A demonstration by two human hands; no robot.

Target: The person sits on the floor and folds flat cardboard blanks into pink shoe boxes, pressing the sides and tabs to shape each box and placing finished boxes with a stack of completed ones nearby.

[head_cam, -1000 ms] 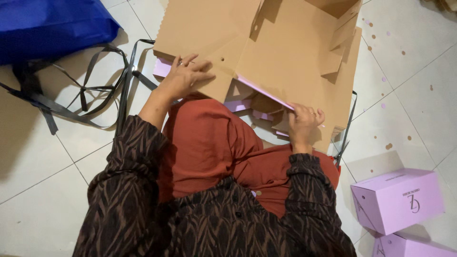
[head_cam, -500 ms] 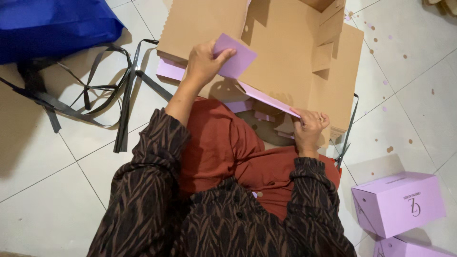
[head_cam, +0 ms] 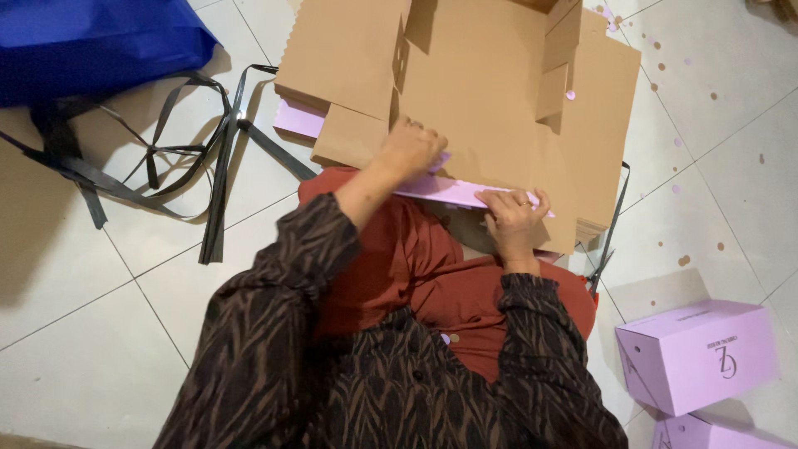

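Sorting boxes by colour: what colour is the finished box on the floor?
Light purple; the finished box shows clearly at lower right of the head view.
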